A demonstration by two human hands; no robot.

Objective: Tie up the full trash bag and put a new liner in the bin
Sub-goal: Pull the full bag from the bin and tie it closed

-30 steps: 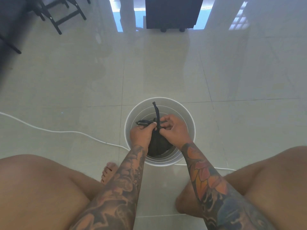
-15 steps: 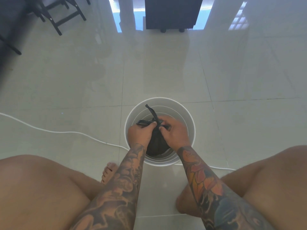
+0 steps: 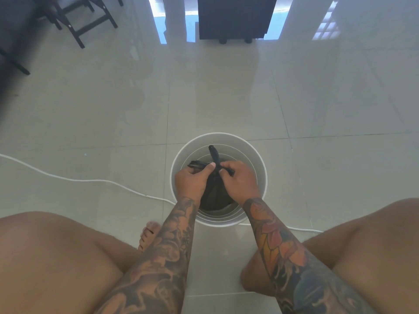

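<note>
A round white bin [image 3: 260, 164] stands on the tiled floor between my knees. Inside it sits a black trash bag [image 3: 215, 198], its neck gathered into twisted strands. One strand [image 3: 213, 152] sticks up toward the bin's far rim, another loops out to the left [image 3: 196, 164]. My left hand [image 3: 192, 180] pinches the left strand at the bag's neck. My right hand [image 3: 238, 180] grips a strand on the right side of the neck. Both hands hover over the bin's mouth, touching at the knot. The bag's lower part is hidden by my hands.
A white cable [image 3: 90, 181] runs across the floor from the left, behind the bin, and out to the right. Black stool legs [image 3: 90, 21] stand at the far left, a dark cabinet on wheels [image 3: 233, 17] at the far centre. My bare foot [image 3: 149, 234] rests left of the bin.
The upright strand tilted left half a second ago and now points straight up again. My hands have shifted slightly while working the strands at the bag's neck.
</note>
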